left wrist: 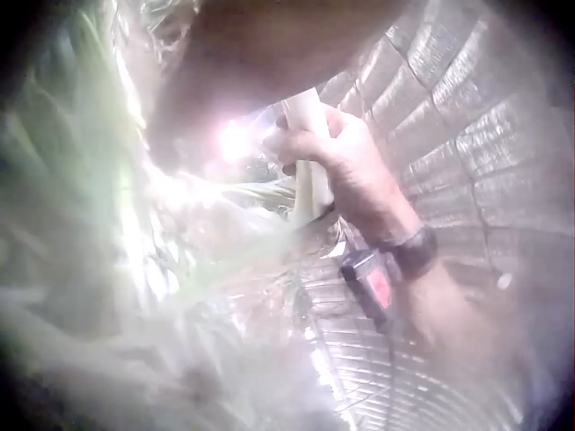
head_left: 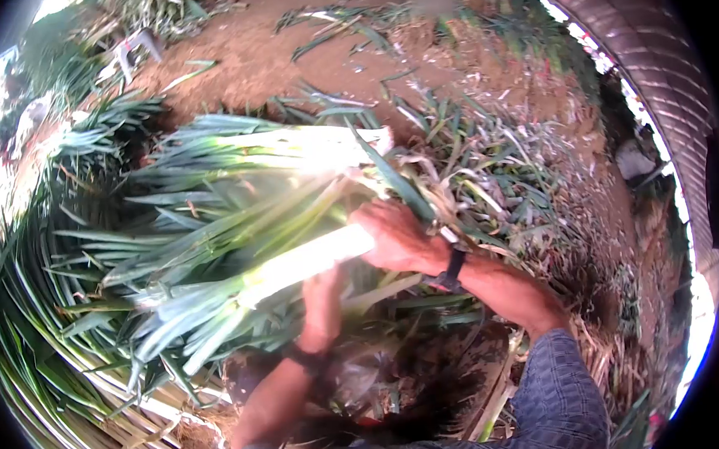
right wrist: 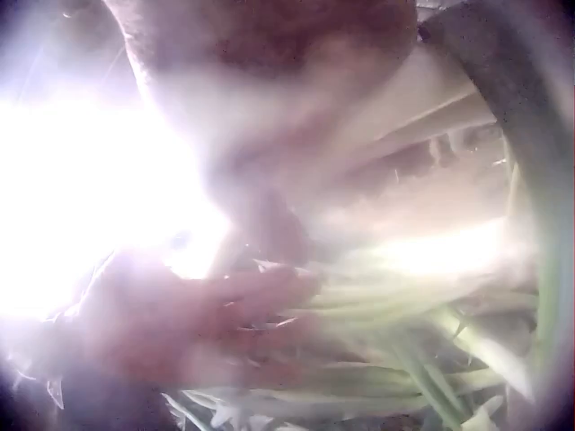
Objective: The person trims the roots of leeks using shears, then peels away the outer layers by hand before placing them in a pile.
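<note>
In the head view, my right hand (head_left: 393, 235) grips the white root end of a bundle of long green onions (head_left: 304, 265), whose green leaves spread to the lower left. The left wrist view also has this right hand (left wrist: 359, 171), its fingers and thumb round the white stalks (left wrist: 310, 144). My left hand (head_left: 324, 292) meets the bundle from below, near its middle; its fingers are hidden behind the white stalks, so their grip cannot be made out. Glare and blur hide most of the right wrist view.
Another onion bundle (head_left: 289, 146) lies just beyond the hands. A large heap of onions (head_left: 28, 327) fills the left side. Loose leaf trimmings (head_left: 496, 167) cover the brown soil (head_left: 258, 45) at the right. A small stool (head_left: 136, 50) stands at the upper left.
</note>
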`<state>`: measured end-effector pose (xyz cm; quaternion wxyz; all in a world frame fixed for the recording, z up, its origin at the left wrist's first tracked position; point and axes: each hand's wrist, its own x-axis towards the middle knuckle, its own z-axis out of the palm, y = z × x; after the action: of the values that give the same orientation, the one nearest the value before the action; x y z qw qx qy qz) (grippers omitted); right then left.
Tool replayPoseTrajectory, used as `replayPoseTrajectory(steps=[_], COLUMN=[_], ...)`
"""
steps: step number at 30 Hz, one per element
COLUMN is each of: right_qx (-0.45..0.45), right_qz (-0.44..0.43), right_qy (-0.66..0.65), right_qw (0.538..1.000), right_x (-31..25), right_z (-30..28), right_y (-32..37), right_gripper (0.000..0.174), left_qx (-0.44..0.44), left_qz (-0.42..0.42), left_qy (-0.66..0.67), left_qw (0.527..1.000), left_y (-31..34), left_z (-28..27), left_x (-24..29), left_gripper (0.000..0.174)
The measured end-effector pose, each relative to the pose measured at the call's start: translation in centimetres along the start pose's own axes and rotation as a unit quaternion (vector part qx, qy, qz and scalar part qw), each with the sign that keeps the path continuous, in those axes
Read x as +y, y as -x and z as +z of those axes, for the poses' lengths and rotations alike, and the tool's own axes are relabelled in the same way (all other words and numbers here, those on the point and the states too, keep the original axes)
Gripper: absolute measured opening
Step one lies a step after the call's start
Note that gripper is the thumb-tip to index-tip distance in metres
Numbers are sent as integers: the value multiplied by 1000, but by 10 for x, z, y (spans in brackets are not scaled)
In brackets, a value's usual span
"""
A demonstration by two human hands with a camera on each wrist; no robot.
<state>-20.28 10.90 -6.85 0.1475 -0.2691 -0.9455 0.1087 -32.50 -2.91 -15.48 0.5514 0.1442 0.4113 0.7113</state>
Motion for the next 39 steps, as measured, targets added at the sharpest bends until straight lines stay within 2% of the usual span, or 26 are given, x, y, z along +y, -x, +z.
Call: replayPoseTrajectory(steps=[2,3,5,6,8,10,11,13,16,17,18,19,21,23,24,26,29,31,32,33,34,35,36,37,38,39], right_qx=[-6,-1,-3,-15,-54,2,-49,-58,-20,-33,-59,-89,-178,-224,-162,-190,-160,-213,-240,-264,-333,-397,-402,-322,-227,-121], right_qz=[11,0,-26,-17,-30,4,88,127,36,17,53,78,186,204,192,144,24,-43,-80,-114,-91,-66,-10,103,225,289], right_qy=[0,16,52,58,174,40,-13,-189,-434,-425,-446,-478,-546,-531,-561,-483,-314,-301,-294,-290,-203,-114,-54,17,86,141], right_qw=[1000,1000,998,998,983,999,995,972,900,904,891,870,797,792,789,842,936,928,922,913,916,908,914,941,944,939], right_x=[-13,-23,-43,-39,-30,-56,-75,-106,-122,-126,-132,-136,-141,-153,-153,-143,-154,-173,-186,-197,-205,-199,-177,-130,-83,-48], right_z=[-6,-13,-30,-27,-12,-23,-30,-39,-2,0,6,18,53,63,92,102,95,45,16,-11,-43,-71,-94,-119,-145,-162], right_y=[15,25,47,59,98,112,121,126,123,122,118,115,126,145,165,189,223,236,240,248,255,263,275,288,300,314], right_gripper=[34,40,50,48,46,39,41,54,72,85,83,76,64,54,44,40,32,30,30,32,32,32,29,26,24,22], left_qx=[-17,27,24,12,5,-9,-22,-43,87,27,-32,7,-13,-33,6,86,62,109,99,126,152,211,183,177,156,136], left_qz=[-22,-27,28,52,66,108,121,144,116,111,97,72,20,53,26,5,44,48,165,167,169,54,49,16,-2,-14], left_qy=[77,103,109,79,19,-36,-51,-87,-52,19,88,42,36,-17,19,33,-94,-51,-174,-166,-158,-18,-27,-20,-12,0], left_qw=[997,994,993,995,998,993,991,985,988,993,991,997,999,998,999,996,993,992,966,964,961,976,982,984,988,991], left_y=[13,13,27,29,46,57,60,66,38,44,56,54,47,22,4,-14,6,-24,-66,-82,-97,-85,-79,-70,-60,-55], left_z=[15,17,24,17,25,32,33,30,22,20,27,18,-11,-57,-80,-109,-87,-106,-150,-164,-177,-160,-160,-149,-142,-135], left_x=[32,39,46,38,42,45,48,56,50,56,73,75,68,40,22,-3,32,20,-9,-13,-17,11,20,32,38,42], left_gripper=[36,34,29,25,24,24,26,29,30,28,27,28,25,20,21,22,20,23,24,24,25,26,27,28,29,29])
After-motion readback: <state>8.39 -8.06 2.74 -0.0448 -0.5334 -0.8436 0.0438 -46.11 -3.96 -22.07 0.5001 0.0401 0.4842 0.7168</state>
